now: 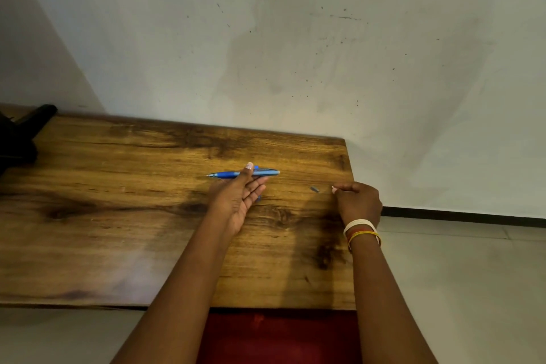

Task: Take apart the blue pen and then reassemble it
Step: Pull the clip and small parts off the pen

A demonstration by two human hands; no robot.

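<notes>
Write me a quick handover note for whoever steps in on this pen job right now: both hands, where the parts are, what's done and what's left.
Left hand: palm up over the table, thumb and fingers holding the blue pen roughly level, tip pointing left.
Right hand: curled, fingertips down on the wooden table near its right edge; whether it holds anything cannot be told.
Small grey piece: lies loose on the table between the hands, close to the right fingertips. It may be a pen part; too small to be sure.
Done: unclear; the pen looks mostly whole.
Left: check whether the grey piece belongs to the pen, then finish the take-apart and reassembly.
</notes>
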